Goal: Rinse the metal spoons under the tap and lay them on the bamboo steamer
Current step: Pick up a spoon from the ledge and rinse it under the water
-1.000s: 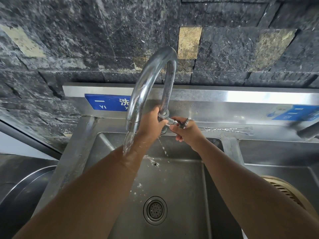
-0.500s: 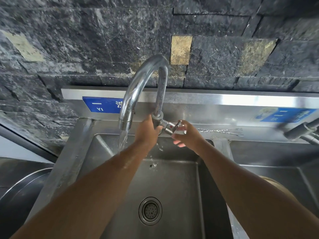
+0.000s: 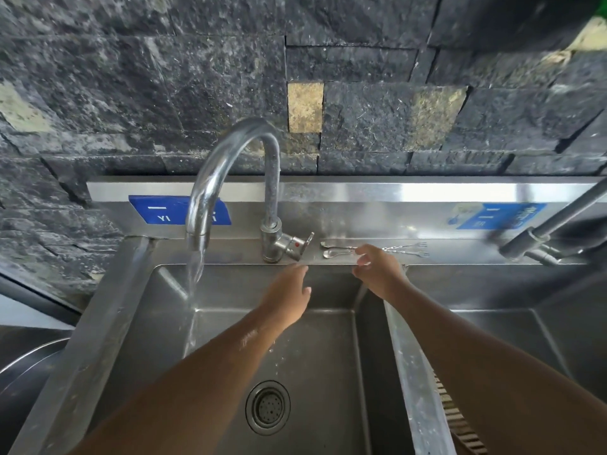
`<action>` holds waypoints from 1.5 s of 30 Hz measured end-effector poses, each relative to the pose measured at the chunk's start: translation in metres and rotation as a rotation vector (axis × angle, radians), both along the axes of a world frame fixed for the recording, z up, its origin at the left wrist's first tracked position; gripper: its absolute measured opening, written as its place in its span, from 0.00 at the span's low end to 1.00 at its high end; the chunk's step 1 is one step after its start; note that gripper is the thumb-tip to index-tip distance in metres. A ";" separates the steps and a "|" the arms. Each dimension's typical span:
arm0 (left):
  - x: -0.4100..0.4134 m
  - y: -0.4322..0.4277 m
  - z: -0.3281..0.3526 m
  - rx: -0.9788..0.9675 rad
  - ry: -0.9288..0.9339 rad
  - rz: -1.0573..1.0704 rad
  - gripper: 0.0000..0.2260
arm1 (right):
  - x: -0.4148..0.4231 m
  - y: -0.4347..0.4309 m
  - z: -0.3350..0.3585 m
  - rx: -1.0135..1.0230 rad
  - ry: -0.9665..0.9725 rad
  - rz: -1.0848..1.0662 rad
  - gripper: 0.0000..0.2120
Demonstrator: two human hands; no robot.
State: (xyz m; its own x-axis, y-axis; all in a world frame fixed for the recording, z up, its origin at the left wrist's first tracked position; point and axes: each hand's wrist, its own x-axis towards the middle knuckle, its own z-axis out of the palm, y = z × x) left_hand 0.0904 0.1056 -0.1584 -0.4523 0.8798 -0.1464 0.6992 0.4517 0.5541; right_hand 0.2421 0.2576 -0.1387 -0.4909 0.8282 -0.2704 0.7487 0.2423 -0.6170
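Water runs from the curved steel tap into the left sink basin. Two small metal spoons lie on the back ledge right of the tap handle, with two small forks beside them. My right hand hovers at the ledge, fingertips at the spoon handles, fingers apart; no grip shows. My left hand hangs over the basin, holding nothing. A sliver of the bamboo steamer shows under my right forearm in the right basin.
A dark stone wall rises behind the steel splashback. A second grey tap juts in at the right. The drain sits low in the left basin. A steel bowl rim is at the far left.
Both hands have left the tap handle. The right hand moved right to the spoons on the ledge; the left dropped back over the basin. The water stream grew fuller.
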 end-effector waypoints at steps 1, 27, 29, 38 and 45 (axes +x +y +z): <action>0.003 0.004 -0.004 0.020 0.031 -0.032 0.23 | 0.003 0.003 -0.002 0.014 -0.007 0.003 0.20; 0.016 0.032 -0.069 -0.060 0.348 -0.092 0.44 | -0.002 0.072 -0.022 0.519 -0.403 0.353 0.08; 0.016 0.031 -0.070 -0.051 0.344 -0.095 0.44 | -0.002 0.075 -0.022 0.550 -0.427 0.407 0.08; 0.017 0.033 -0.063 -0.094 0.350 -0.089 0.42 | 0.006 0.076 -0.019 0.625 -0.390 0.405 0.12; 0.010 0.036 -0.037 -0.223 0.298 -0.123 0.40 | 0.011 0.060 -0.004 0.634 -0.382 0.389 0.10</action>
State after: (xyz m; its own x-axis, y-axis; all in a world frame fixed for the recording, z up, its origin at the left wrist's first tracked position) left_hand 0.1007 0.1417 -0.1956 -0.3969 0.8916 -0.2180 0.8713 0.4407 0.2161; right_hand 0.2530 0.3181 -0.1431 -0.7422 0.6700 -0.0160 0.6701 0.7423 0.0026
